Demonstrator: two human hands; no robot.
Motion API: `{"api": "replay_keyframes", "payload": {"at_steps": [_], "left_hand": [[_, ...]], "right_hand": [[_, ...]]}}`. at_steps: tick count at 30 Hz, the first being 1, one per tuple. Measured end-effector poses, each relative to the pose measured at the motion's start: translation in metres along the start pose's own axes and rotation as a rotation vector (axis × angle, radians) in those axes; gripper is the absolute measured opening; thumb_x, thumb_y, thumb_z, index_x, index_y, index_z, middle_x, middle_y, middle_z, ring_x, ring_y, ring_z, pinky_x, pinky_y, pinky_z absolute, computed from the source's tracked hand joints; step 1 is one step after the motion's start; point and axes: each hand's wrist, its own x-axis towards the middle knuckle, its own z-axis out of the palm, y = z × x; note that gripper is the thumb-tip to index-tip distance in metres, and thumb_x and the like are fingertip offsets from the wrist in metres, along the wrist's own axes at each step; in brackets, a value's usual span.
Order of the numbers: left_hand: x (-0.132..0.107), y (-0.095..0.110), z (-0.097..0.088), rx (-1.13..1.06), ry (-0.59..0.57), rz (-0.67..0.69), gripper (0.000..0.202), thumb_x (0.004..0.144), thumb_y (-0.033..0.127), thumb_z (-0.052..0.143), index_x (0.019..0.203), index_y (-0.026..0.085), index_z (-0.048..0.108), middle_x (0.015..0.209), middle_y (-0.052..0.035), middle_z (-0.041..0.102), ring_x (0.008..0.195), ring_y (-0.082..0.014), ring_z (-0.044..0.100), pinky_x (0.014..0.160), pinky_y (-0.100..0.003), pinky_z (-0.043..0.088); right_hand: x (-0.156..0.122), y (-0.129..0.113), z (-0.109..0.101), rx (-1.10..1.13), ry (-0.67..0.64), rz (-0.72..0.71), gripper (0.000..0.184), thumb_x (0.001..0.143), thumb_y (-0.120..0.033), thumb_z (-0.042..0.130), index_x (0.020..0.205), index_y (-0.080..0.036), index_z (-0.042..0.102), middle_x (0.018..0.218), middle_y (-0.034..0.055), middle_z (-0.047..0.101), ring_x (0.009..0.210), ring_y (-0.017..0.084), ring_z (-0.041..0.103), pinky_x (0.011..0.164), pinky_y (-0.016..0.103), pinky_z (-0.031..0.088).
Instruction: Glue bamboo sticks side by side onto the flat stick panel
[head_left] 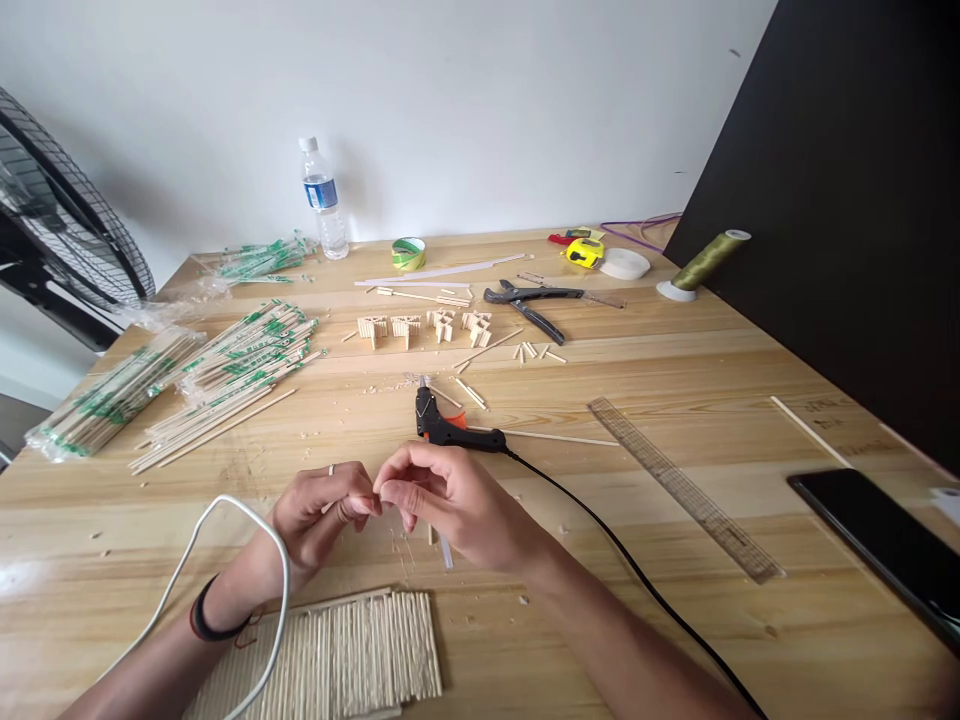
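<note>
My left hand (326,510) and my right hand (457,505) meet fingertip to fingertip above the table, both pinched closed. Whatever lies between the fingertips is too small or hidden to make out. Just beyond them rests a black hot glue gun (450,425) with an orange trigger, nozzle pointing away. Below my hands, at the near edge, lies a panel of wooden sticks (360,650) set side by side, partly covered by my left forearm. A clear glue stick (446,552) shows under my right hand.
Bundles of wooden sticks (247,345) lie at the left near a fan (67,200). Small stick assemblies (406,328), cutting pliers (536,300) and a bottle (324,205) stand farther back. A ruler (682,490) and phone (885,540) lie right. A white cable (281,580) crosses my left forearm.
</note>
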Motion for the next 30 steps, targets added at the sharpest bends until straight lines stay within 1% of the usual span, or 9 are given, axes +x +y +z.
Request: {"api": "replay_keyframes", "payload": {"at_steps": [3, 7, 12, 15, 19, 22, 25, 30], "left_hand": [[-0.002, -0.003, 0.000, 0.021, 0.014, -0.003, 0.036, 0.110, 0.037, 0.054, 0.083, 0.019, 0.069, 0.071, -0.0015, 0.064, 0.064, -0.0132, 0.059, 0.063, -0.025, 0.046], [-0.002, -0.005, 0.000, 0.046, 0.018, -0.013, 0.035, 0.110, 0.035, 0.055, 0.081, 0.019, 0.067, 0.069, -0.0001, 0.062, 0.063, -0.0122, 0.057, 0.061, -0.024, 0.043], [0.002, -0.005, 0.000, 0.068, 0.034, -0.014, 0.043, 0.110, 0.040, 0.055, 0.073, 0.018, 0.063, 0.063, 0.0020, 0.057, 0.057, -0.0105, 0.051, 0.056, -0.023, 0.039], [0.003, -0.004, 0.001, 0.082, 0.033, -0.024, 0.045, 0.109, 0.043, 0.054, 0.074, 0.018, 0.065, 0.062, 0.0019, 0.057, 0.056, -0.0109, 0.050, 0.056, -0.023, 0.039], [0.004, -0.003, 0.002, 0.100, 0.021, -0.017, 0.046, 0.110, 0.045, 0.052, 0.075, 0.018, 0.065, 0.062, 0.0018, 0.057, 0.055, -0.0107, 0.049, 0.055, -0.023, 0.039], [0.006, -0.003, 0.001, 0.121, 0.011, -0.015, 0.047, 0.110, 0.046, 0.053, 0.073, 0.018, 0.064, 0.061, 0.0021, 0.056, 0.055, -0.0104, 0.049, 0.054, -0.023, 0.038], [0.007, -0.004, -0.001, 0.148, -0.002, -0.016, 0.047, 0.110, 0.044, 0.051, 0.072, 0.018, 0.062, 0.061, 0.0026, 0.055, 0.054, -0.0101, 0.049, 0.054, -0.022, 0.038], [0.009, -0.005, -0.001, 0.186, -0.002, 0.006, 0.043, 0.110, 0.041, 0.050, 0.076, 0.018, 0.062, 0.062, 0.0033, 0.055, 0.054, -0.0102, 0.049, 0.054, -0.022, 0.038]], "right_hand": [[0.001, 0.001, 0.002, -0.018, 0.047, 0.009, 0.035, 0.088, -0.052, 0.080, 0.088, -0.017, 0.075, 0.083, 0.0017, 0.071, 0.064, 0.013, 0.057, 0.060, 0.028, 0.046], [0.001, 0.001, 0.002, -0.063, 0.080, 0.005, 0.032, 0.089, -0.049, 0.080, 0.089, -0.017, 0.079, 0.081, 0.0022, 0.073, 0.062, 0.012, 0.057, 0.059, 0.028, 0.046], [0.000, 0.000, 0.003, -0.129, 0.086, -0.049, 0.021, 0.091, -0.039, 0.078, 0.090, -0.018, 0.079, 0.083, 0.0023, 0.075, 0.071, 0.015, 0.064, 0.066, 0.029, 0.051], [0.000, 0.000, 0.003, -0.197, 0.074, -0.064, 0.018, 0.095, -0.035, 0.071, 0.090, -0.019, 0.076, 0.084, 0.0022, 0.075, 0.075, 0.016, 0.065, 0.069, 0.030, 0.052], [0.000, 0.001, 0.003, -0.263, 0.041, -0.085, 0.015, 0.098, -0.032, 0.065, 0.091, -0.019, 0.070, 0.083, 0.0012, 0.070, 0.074, 0.015, 0.062, 0.068, 0.030, 0.050], [0.000, 0.002, 0.005, -0.307, 0.055, -0.098, 0.013, 0.098, -0.030, 0.062, 0.089, -0.021, 0.064, 0.078, -0.0010, 0.064, 0.070, 0.014, 0.057, 0.065, 0.029, 0.047], [-0.001, 0.003, 0.006, -0.327, 0.055, -0.079, 0.012, 0.099, -0.028, 0.058, 0.089, -0.022, 0.059, 0.074, -0.0029, 0.058, 0.064, 0.013, 0.053, 0.060, 0.027, 0.043], [-0.001, 0.007, 0.007, -0.367, 0.066, -0.079, 0.012, 0.100, -0.028, 0.056, 0.090, -0.023, 0.055, 0.070, -0.0050, 0.052, 0.058, 0.012, 0.049, 0.055, 0.026, 0.039]]}}
